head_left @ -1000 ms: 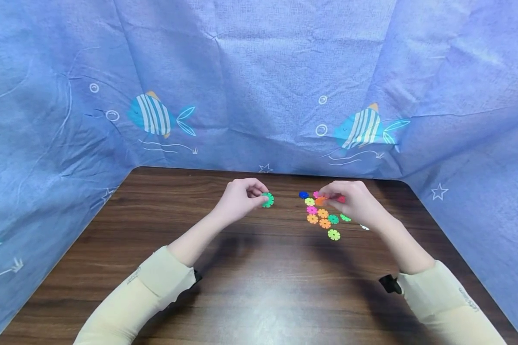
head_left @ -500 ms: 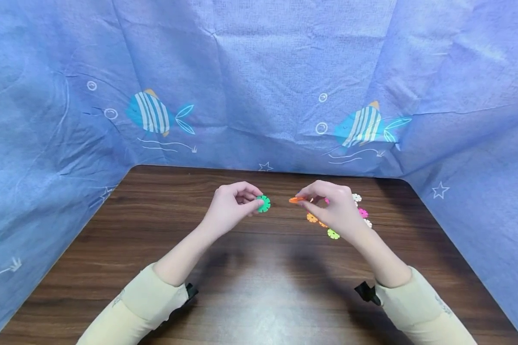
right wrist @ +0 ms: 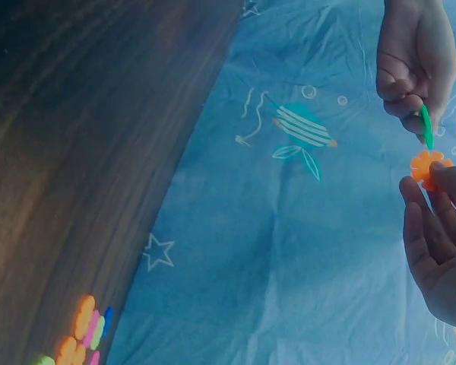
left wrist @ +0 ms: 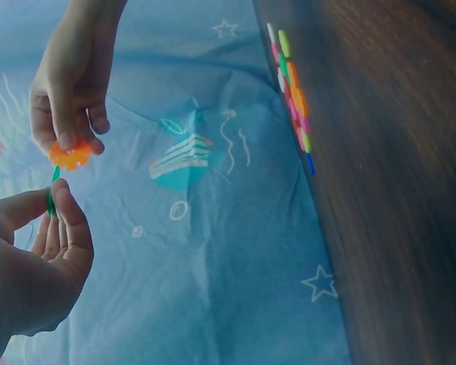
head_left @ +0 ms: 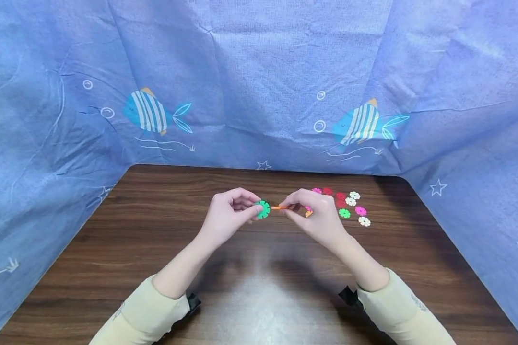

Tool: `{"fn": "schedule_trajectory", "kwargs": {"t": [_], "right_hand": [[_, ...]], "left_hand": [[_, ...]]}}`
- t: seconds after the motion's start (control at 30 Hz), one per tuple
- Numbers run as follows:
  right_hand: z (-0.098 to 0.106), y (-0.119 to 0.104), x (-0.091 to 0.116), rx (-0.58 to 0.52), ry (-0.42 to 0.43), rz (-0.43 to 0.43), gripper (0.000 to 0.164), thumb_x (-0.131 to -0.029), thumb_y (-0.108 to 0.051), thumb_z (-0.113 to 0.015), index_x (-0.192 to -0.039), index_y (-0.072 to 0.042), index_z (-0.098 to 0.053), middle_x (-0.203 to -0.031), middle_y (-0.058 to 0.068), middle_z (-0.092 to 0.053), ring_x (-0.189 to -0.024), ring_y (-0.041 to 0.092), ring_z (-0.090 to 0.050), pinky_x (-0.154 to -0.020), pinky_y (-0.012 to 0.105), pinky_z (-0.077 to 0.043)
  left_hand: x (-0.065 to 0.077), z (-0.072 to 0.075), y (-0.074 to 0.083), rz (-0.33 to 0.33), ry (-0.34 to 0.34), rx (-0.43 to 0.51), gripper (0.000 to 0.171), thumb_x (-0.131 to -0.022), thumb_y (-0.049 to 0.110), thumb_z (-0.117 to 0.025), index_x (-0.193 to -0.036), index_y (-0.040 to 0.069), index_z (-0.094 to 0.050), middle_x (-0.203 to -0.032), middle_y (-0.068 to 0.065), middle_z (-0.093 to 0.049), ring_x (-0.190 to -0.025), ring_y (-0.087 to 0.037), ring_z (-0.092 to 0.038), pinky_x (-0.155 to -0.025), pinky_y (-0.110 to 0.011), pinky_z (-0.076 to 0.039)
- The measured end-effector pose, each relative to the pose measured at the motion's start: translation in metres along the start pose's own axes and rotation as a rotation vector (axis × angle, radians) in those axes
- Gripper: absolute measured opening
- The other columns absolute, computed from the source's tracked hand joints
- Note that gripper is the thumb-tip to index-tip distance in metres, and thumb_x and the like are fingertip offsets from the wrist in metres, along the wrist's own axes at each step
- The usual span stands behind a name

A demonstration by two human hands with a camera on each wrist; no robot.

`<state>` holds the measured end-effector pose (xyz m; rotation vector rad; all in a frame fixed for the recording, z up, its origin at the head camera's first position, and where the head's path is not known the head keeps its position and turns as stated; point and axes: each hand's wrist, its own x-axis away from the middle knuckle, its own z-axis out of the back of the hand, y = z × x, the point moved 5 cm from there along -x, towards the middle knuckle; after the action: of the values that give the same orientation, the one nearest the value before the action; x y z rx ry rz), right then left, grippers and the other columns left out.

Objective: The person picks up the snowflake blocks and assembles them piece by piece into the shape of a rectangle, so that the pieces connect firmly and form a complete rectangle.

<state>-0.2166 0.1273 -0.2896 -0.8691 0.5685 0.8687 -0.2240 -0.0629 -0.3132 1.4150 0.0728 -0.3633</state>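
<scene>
My left hand (head_left: 228, 213) pinches a green notched plastic snowflake disc (head_left: 264, 209) between thumb and fingers, its flat face turned to the head camera. Held edge-on in the thumb and fingers of my right hand (head_left: 318, 215) is an orange snowflake disc (head_left: 276, 208). The two discs are raised above the table, edge to edge and at right angles. In the left wrist view, the orange disc (left wrist: 70, 156) shows its flat face, close above the thin edge of the green one (left wrist: 56, 175). The right wrist view shows the orange rim right at the green disc's lower end (right wrist: 428, 129).
Several loose snowflake discs lie on the dark wood table (head_left: 259, 268) behind and right of my right hand, among them a white disc (head_left: 364, 221) and a bright green disc (head_left: 344, 213). A blue fish-print curtain (head_left: 259, 96) hangs around the table's back and sides.
My right hand has carried the orange disc leftward from the loose discs and turned it edge-on, up to the green one. My left hand has shifted slightly left and nearer.
</scene>
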Motion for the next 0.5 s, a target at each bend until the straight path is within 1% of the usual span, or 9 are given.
{"fn": "schedule_trajectory", "kwargs": {"t": [0.07,0.2,0.3,0.4,0.5], "right_hand": [[-0.0025,-0.0011,0.0009,-0.007,0.005,0.018,0.023,-0.071,0.007,-0.076,-0.086,-0.011,-0.071,-0.08,0.001,-0.069,-0.069,0.007,-0.062,-0.062,0.023,-0.053],[-0.0053,-0.0028,0.0028,-0.011,0.005,0.04,0.023,-0.071,0.008,-0.076,-0.086,-0.009,-0.07,-0.08,0.004,-0.07,-0.07,0.009,-0.062,-0.061,0.025,-0.054],[-0.006,-0.0038,0.0044,-0.01,-0.001,0.054,0.021,-0.072,0.008,-0.076,-0.085,-0.008,-0.069,-0.08,0.005,-0.07,-0.07,0.01,-0.062,-0.061,0.025,-0.053],[-0.0074,-0.0042,0.0066,-0.007,-0.012,0.067,0.022,-0.071,0.009,-0.076,-0.084,-0.008,-0.07,-0.08,0.004,-0.069,-0.07,0.009,-0.061,-0.061,0.026,-0.053],[-0.0089,-0.0045,0.0088,0.001,-0.024,0.077,0.024,-0.07,0.009,-0.077,-0.084,-0.009,-0.07,-0.08,0.002,-0.069,-0.071,0.009,-0.061,-0.061,0.026,-0.053]], "left_hand": [[0.0009,-0.0018,-0.0016,0.007,-0.006,0.004,0.015,-0.08,0.006,-0.074,-0.092,0.0,-0.068,-0.08,-0.015,-0.07,-0.069,-0.037,-0.066,-0.061,-0.039,-0.057],[0.0016,-0.0046,-0.0046,0.008,-0.013,0.009,0.015,-0.08,0.006,-0.074,-0.092,-0.001,-0.068,-0.08,-0.016,-0.07,-0.065,-0.027,-0.067,-0.061,-0.039,-0.057],[0.0025,-0.0052,-0.0067,0.005,-0.008,0.014,0.015,-0.08,0.006,-0.074,-0.092,-0.001,-0.068,-0.08,-0.016,-0.07,-0.063,-0.021,-0.066,-0.062,-0.042,-0.056],[0.0036,-0.0061,-0.0089,0.013,-0.011,0.02,0.015,-0.08,0.006,-0.074,-0.092,0.0,-0.068,-0.079,-0.015,-0.07,-0.063,-0.02,-0.065,-0.062,-0.044,-0.056],[0.0047,-0.008,-0.01,0.016,-0.027,0.023,0.014,-0.081,0.006,-0.073,-0.093,0.0,-0.068,-0.08,-0.015,-0.07,-0.064,-0.02,-0.066,-0.061,-0.04,-0.057]]}}
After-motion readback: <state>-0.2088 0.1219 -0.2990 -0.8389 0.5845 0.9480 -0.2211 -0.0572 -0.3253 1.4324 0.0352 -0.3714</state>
